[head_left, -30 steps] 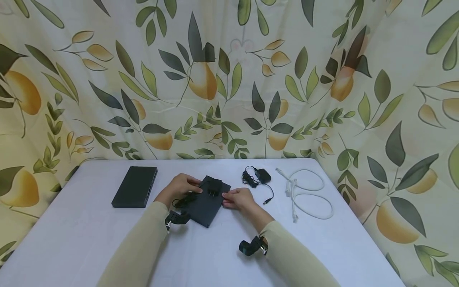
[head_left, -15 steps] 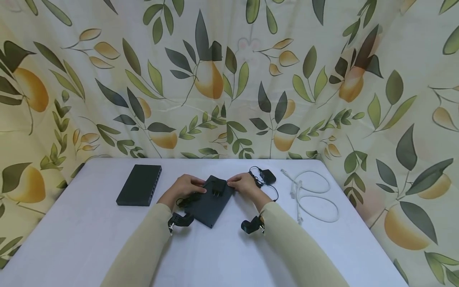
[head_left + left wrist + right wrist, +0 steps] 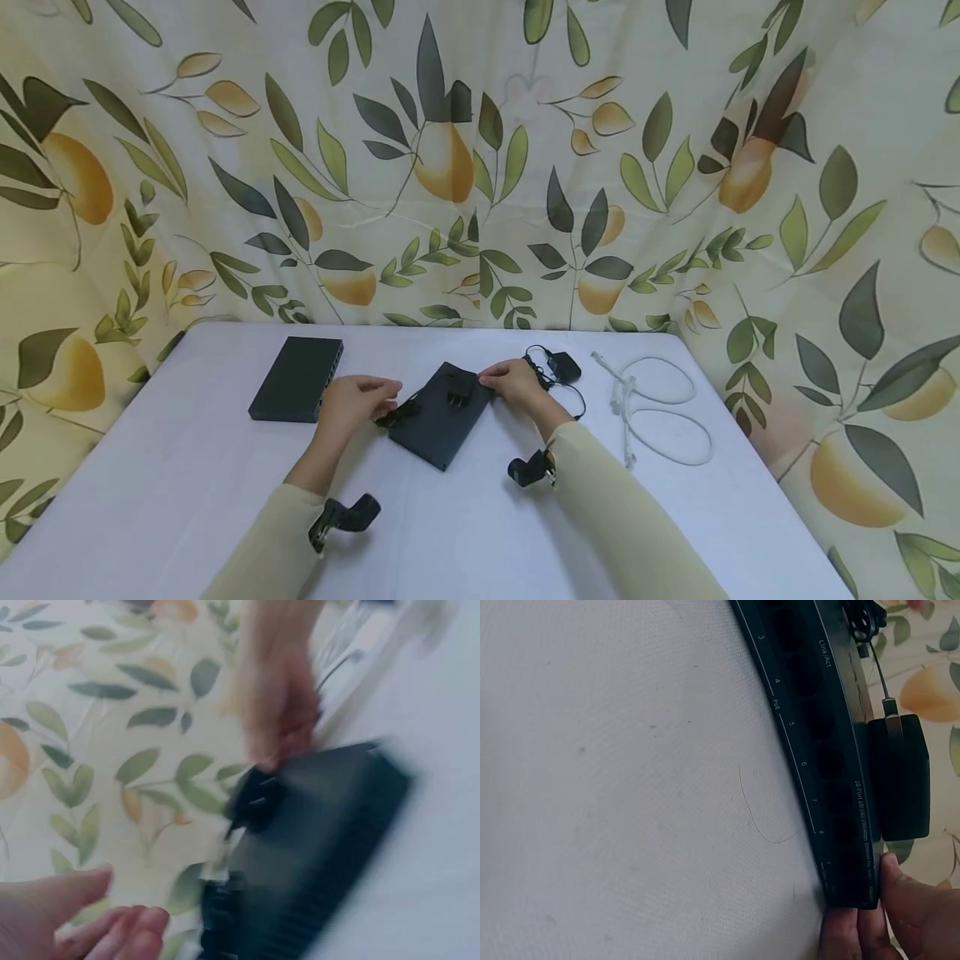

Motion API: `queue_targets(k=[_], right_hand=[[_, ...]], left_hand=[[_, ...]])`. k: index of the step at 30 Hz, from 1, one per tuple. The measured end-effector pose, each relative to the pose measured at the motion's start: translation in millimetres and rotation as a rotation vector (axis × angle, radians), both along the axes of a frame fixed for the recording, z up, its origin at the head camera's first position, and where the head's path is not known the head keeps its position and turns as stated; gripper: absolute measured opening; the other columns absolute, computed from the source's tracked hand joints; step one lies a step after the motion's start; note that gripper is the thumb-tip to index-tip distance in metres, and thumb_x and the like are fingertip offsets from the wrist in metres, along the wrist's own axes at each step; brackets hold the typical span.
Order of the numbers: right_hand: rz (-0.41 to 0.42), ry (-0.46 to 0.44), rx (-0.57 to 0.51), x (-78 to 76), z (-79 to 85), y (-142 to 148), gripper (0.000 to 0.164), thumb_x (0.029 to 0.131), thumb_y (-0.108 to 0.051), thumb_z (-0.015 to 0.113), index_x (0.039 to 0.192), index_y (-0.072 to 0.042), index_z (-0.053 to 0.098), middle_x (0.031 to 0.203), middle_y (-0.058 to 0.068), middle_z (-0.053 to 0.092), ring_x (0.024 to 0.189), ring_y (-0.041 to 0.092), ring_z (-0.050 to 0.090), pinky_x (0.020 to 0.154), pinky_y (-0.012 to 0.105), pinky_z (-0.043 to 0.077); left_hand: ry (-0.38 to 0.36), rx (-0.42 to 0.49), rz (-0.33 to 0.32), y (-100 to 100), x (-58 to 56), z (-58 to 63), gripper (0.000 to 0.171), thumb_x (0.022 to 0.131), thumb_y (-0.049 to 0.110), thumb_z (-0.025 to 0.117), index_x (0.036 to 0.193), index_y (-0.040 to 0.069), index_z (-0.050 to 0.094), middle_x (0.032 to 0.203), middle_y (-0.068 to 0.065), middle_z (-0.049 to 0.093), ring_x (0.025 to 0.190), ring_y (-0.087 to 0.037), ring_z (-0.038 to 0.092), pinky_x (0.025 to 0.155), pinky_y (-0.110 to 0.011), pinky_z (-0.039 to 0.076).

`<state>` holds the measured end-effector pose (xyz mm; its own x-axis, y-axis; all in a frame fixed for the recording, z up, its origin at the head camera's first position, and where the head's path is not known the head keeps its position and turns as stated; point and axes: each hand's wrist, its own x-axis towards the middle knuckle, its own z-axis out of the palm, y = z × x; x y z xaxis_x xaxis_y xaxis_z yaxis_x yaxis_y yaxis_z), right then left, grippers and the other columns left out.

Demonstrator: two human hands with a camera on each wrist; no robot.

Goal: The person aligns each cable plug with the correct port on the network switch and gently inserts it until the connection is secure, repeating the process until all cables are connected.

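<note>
A black network switch (image 3: pixel 427 437) with a row of numbered ports (image 3: pixel 829 757) lies aslant in the middle of the table. On top of it sits a black power adapter (image 3: pixel 460 387), its bundled cord (image 3: pixel 400 412) at the switch's left edge. My right hand (image 3: pixel 513 383) pinches the far right corner of the switch, thumb on top and fingers beneath in the right wrist view. Off to the left of the switch, my left hand (image 3: pixel 351 407) holds nothing; its thumb and fingers stand apart in the left wrist view.
Another black box (image 3: pixel 296 379) with ports along its side lies on the left of the white table (image 3: pixel 465 542). Beyond my right hand is a second power adapter (image 3: pixel 564 367) with a cord. White network cable (image 3: pixel 667 402) lies looped at the right. A leaf-patterned curtain (image 3: pixel 480 167) hangs behind.
My left hand has let go of the switch and adapter and drawn back to the left. My right hand has slid from the switch's right edge up to its far corner.
</note>
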<state>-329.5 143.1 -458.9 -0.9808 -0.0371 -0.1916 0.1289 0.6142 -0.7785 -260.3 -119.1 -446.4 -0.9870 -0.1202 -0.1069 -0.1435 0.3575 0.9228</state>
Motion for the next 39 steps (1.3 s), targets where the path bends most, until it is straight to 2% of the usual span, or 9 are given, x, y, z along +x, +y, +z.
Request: queue_targets(k=[3, 5, 7, 9, 15, 21, 27, 33, 39], right_hand=[[-0.004, -0.002, -0.015, -0.3, -0.2, 1, 0.019, 0.092, -0.017, 0.069, 0.107, -0.006, 0.076, 0.111, 0.010, 0.071, 0.090, 0.015, 0.065, 0.078, 0.025, 0.053], [-0.005, -0.005, -0.019, -0.7, -0.8, 1, 0.020, 0.092, -0.017, 0.069, 0.107, -0.006, 0.075, 0.111, 0.010, 0.071, 0.090, 0.014, 0.065, 0.078, 0.025, 0.053], [-0.009, -0.005, -0.018, -1.3, -1.5, 1, 0.020, 0.092, -0.017, 0.069, 0.107, -0.006, 0.075, 0.111, 0.010, 0.071, 0.090, 0.014, 0.064, 0.077, 0.025, 0.053], [-0.010, -0.003, -0.014, -2.2, -2.5, 0, 0.020, 0.092, -0.018, 0.070, 0.107, -0.006, 0.076, 0.111, 0.009, 0.071, 0.090, 0.015, 0.064, 0.077, 0.025, 0.052], [-0.001, -0.004, -0.004, 0.2, -2.4, 0, 0.020, 0.092, -0.019, 0.070, 0.108, -0.007, 0.076, 0.112, 0.010, 0.071, 0.091, 0.015, 0.064, 0.078, 0.025, 0.052], [-0.015, 0.009, -0.003, 1.7, -1.4, 3, 0.020, 0.092, -0.018, 0.070, 0.107, -0.007, 0.076, 0.112, 0.010, 0.072, 0.088, 0.014, 0.063, 0.073, 0.022, 0.051], [-0.038, 0.004, 0.006, 4.2, -5.2, 9, 0.020, 0.091, -0.019, 0.072, 0.107, -0.008, 0.076, 0.112, 0.009, 0.072, 0.084, 0.012, 0.061, 0.067, 0.019, 0.047], [-0.054, 0.042, -0.017, 13.8, -10.0, 14, 0.015, 0.090, -0.016, 0.072, 0.101, -0.007, 0.077, 0.104, 0.008, 0.072, 0.079, 0.011, 0.060, 0.064, 0.019, 0.047], [-0.082, 0.050, -0.099, 25.2, -13.1, 20, 0.012, 0.088, -0.012, 0.074, 0.098, -0.005, 0.076, 0.094, 0.007, 0.071, 0.075, 0.011, 0.059, 0.063, 0.020, 0.050]], left_hand=[[-0.085, 0.141, 0.016, -3, 28.1, -18.5, 0.037, 0.086, 0.032, 0.076, 0.103, -0.001, 0.074, 0.084, -0.009, 0.075, 0.072, -0.014, 0.073, 0.066, -0.023, 0.059], [-0.104, 0.176, 0.019, -1, 43.4, -32.0, 0.039, 0.086, 0.032, 0.077, 0.103, -0.003, 0.073, 0.081, -0.009, 0.075, 0.072, -0.015, 0.073, 0.066, -0.023, 0.059], [-0.099, 0.191, 0.032, 3, 53.5, -40.7, 0.040, 0.085, 0.030, 0.077, 0.105, -0.005, 0.072, 0.082, -0.010, 0.075, 0.073, -0.017, 0.073, 0.066, -0.024, 0.059], [-0.064, 0.170, 0.056, 6, 57.6, -46.3, 0.039, 0.086, 0.028, 0.077, 0.106, -0.005, 0.072, 0.084, -0.010, 0.074, 0.072, -0.018, 0.073, 0.065, -0.024, 0.059], [0.010, 0.090, 0.133, 16, 53.9, -51.0, 0.027, 0.084, 0.020, 0.079, 0.097, -0.002, 0.072, 0.078, -0.008, 0.073, 0.063, -0.014, 0.071, 0.058, -0.021, 0.058], [0.041, 0.067, 0.144, 20, 48.7, -48.7, 0.022, 0.082, 0.017, 0.080, 0.090, -0.002, 0.073, 0.076, -0.009, 0.073, 0.062, -0.015, 0.071, 0.057, -0.020, 0.057], [0.036, 0.086, 0.150, 20, 43.0, -47.3, 0.020, 0.082, 0.012, 0.080, 0.092, -0.003, 0.074, 0.087, -0.014, 0.073, 0.065, -0.015, 0.071, 0.060, -0.020, 0.057], [0.031, 0.102, 0.147, 16, 29.5, -47.7, 0.024, 0.082, 0.011, 0.079, 0.098, -0.006, 0.073, 0.096, -0.020, 0.073, 0.067, -0.014, 0.072, 0.061, -0.020, 0.058], [0.004, 0.102, 0.150, 12, 6.1, -44.4, 0.028, 0.084, 0.012, 0.077, 0.105, -0.006, 0.072, 0.096, -0.019, 0.074, 0.069, -0.011, 0.071, 0.063, -0.022, 0.059]])
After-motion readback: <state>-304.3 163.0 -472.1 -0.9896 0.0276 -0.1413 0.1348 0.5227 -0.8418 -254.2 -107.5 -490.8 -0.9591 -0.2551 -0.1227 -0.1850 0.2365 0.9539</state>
